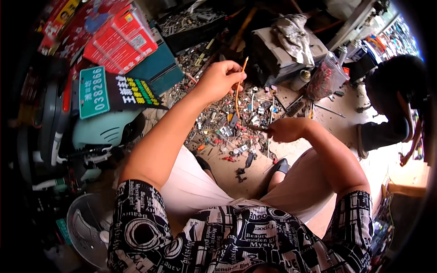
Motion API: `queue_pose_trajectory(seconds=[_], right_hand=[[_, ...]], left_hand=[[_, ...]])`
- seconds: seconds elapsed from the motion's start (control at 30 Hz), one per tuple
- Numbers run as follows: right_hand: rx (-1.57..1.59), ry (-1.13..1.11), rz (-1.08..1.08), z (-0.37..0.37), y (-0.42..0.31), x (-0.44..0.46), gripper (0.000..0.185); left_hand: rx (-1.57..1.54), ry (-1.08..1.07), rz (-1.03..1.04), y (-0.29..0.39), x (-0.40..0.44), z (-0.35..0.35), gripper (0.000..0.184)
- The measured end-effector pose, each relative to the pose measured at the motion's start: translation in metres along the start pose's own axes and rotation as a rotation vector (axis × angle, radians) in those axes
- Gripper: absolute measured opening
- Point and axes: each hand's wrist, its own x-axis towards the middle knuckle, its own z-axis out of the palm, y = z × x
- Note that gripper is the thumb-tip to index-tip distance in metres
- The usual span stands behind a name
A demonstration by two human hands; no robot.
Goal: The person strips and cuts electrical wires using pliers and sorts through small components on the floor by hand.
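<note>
My left hand (222, 81) is raised over a heap of small parts, thumb and fingers closed on a thin orange wire (237, 100). One end of the wire sticks up past the fingertips; the other hangs toward a small dark piece (234, 121), and whether they join I cannot tell. Lower and to the right, my right hand (289, 129) is closed around a dark, narrow object (258, 128) that points left over the heap. Its kind is unclear in the shade. Scrap bits, wire pieces and metal parts (225, 132) cover the floor beneath both hands.
A grey box (268, 50) with a stained cloth (293, 38) stands behind the heap. Near it are a spray can (300, 79) and a bag of red bits (327, 77). Left are a red box (120, 41), a green number plate (94, 91) and a fan (86, 227).
</note>
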Motion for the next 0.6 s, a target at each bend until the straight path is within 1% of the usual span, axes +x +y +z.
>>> queue_pose_trajectory(seconds=[0.07, 0.13, 0.17, 0.27, 0.3, 0.37, 0.4, 0.47, 0.53, 0.57, 0.6], right_hand=[[0.059, 0.012, 0.118, -0.004, 0.018, 0.006, 0.029], [0.104, 0.090, 0.142, -0.009, 0.025, 0.001, 0.031], [0.117, 0.153, 0.107, -0.010, 0.027, -0.005, 0.033], [0.149, 0.223, 0.129, -0.012, 0.039, -0.012, 0.031], [0.222, 0.256, 0.134, -0.011, 0.039, -0.018, 0.028], [0.232, 0.320, 0.105, -0.014, 0.039, -0.030, 0.027], [0.237, 0.358, 0.098, -0.015, 0.035, -0.040, 0.026], [0.307, 0.436, 0.073, -0.014, 0.033, -0.054, 0.023], [0.412, 0.475, 0.056, -0.015, 0.016, -0.077, 0.023], [0.406, 0.475, 0.077, -0.017, 0.018, -0.079, 0.023], [0.421, 0.493, 0.050, -0.014, 0.025, -0.082, 0.023]], left_hand=[[0.061, 0.072, 0.020, 0.004, -0.002, -0.005, 0.014], [0.009, 0.129, 0.146, -0.003, 0.002, -0.009, 0.014], [0.025, 0.151, 0.158, -0.005, 0.001, -0.012, 0.014], [0.114, 0.245, 0.177, 0.008, -0.013, -0.016, 0.015], [0.123, 0.275, 0.203, 0.007, -0.016, -0.018, 0.015], [0.116, 0.321, 0.277, 0.003, -0.020, -0.026, 0.016], [0.093, 0.345, 0.278, 0.005, -0.025, -0.030, 0.017], [0.149, 0.444, 0.376, 0.003, -0.029, -0.039, 0.017], [0.025, 0.474, 0.410, 0.014, -0.044, -0.048, 0.020], [-0.013, 0.509, 0.468, 0.018, -0.051, -0.053, 0.021], [-0.046, 0.547, 0.529, 0.028, -0.062, -0.055, 0.022]])
